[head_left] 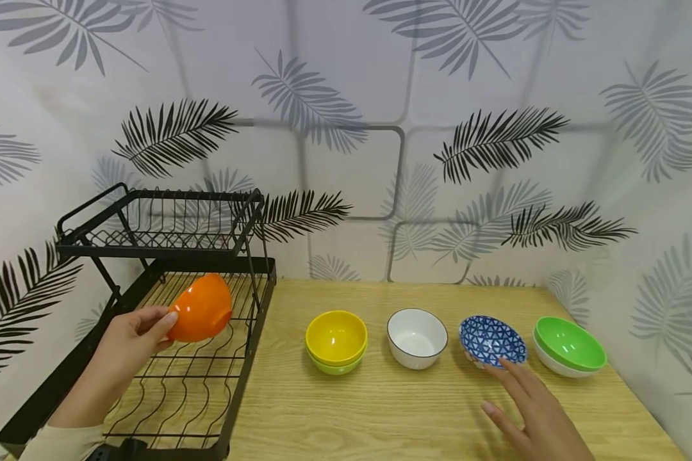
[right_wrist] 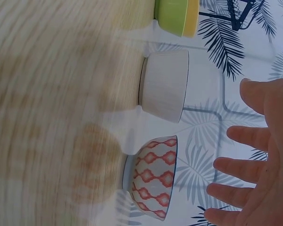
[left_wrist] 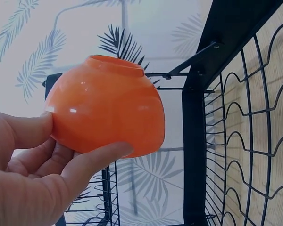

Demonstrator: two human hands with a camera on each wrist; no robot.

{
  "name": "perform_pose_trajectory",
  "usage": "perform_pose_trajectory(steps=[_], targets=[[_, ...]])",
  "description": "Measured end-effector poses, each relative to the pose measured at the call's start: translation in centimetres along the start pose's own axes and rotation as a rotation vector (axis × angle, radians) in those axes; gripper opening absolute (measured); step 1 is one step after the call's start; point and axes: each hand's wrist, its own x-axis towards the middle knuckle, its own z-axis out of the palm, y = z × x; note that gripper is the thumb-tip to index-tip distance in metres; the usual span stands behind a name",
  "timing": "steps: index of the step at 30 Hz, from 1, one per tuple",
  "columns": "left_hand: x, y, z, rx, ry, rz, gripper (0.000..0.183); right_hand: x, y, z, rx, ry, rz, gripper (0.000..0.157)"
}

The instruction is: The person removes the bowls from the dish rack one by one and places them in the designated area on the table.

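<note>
My left hand holds an orange bowl by its rim, pinched between thumb and fingers. The bowl is tipped on its side above the lower tier of a black dish rack; its foot faces away from the palm in the left wrist view. On the right, my right hand is held over the table, fingers spread, with nothing in it. Its fingertips overlap the near edge of a bowl with a blue patterned inside. From the right wrist, this patterned bowl shows red diamond shapes outside.
A yellow bowl sits stacked in a light green bowl, right of the rack. A white bowl with a dark rim stands beside them. At far right, a green bowl rests in a white one. The rack's upper tier overhangs its back.
</note>
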Motion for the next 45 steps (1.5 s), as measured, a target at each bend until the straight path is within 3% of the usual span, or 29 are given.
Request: perform_pose_trajectory(steps=[14,23,27,33,39,45], targets=[[-1.7,0.3,0.6,-0.035,-0.039,0.026,0.041,0.0,-0.2,0.2,0.018,-0.024,0.014,0.053],[-3.0,0.7,1.7,-0.067,-0.01,0.01,0.04,0.0,-0.1,0.3,0.01,0.012,-0.034,0.054],[-3.5,1.0,2.0,-0.02,-0.019,0.002,0.04,0.0,-0.1,0.3,0.002,0.009,-0.032,0.055],[-4.0,1.0,2.6,0.127,0.02,0.088,0.036,-0.1,-0.1,0.5,-0.002,-0.019,-0.01,0.055],[-4.5,0.7,3.0,0.125,0.041,0.137,0.029,-0.3,-0.1,0.6,-0.006,0.006,-0.044,0.056],[-5.1,1.4,3.9,0.106,0.074,0.268,0.019,-0.2,-0.2,0.7,-0.009,0.012,-0.047,0.057]])
